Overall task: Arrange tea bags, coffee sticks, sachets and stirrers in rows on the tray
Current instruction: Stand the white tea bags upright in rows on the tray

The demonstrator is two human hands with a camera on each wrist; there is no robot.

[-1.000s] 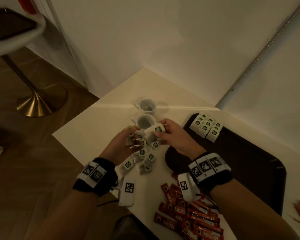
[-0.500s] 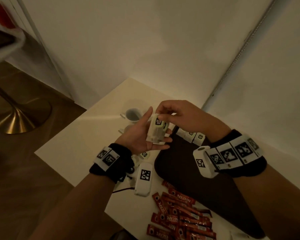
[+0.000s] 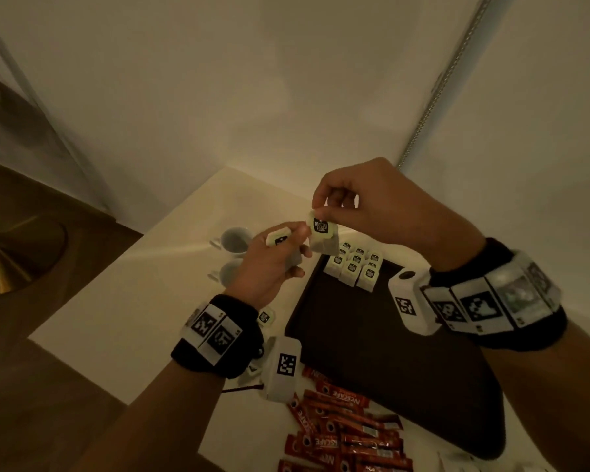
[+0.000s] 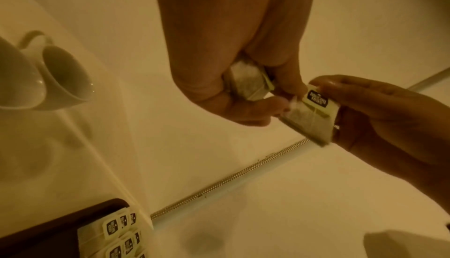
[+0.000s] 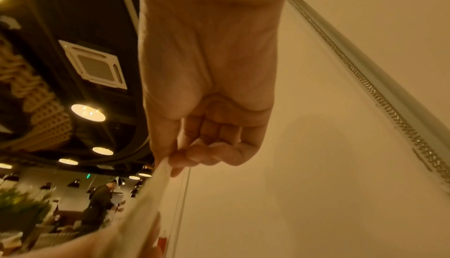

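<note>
- Two tea bags are in my hands, both held above the table, just off the tray's [image 3: 372, 352] far-left corner.
- Right hand [image 3: 372, 206]: thumb and fingertips pinch the top of one tea bag [image 3: 322, 235] — its black-logo tag faces up.
- Left hand [image 3: 269, 267]: fingers curled round a second tea bag [image 3: 278, 238]; the two bags are nearly touching.
- Tea bag rows [image 3: 355, 267] — set in the tray's far-left corner.
- Coffee sticks [image 3: 348, 434]: heaped on the table at the tray's near-left edge.
- Cups [image 3: 234, 240]: two, left of the tray.
</note>
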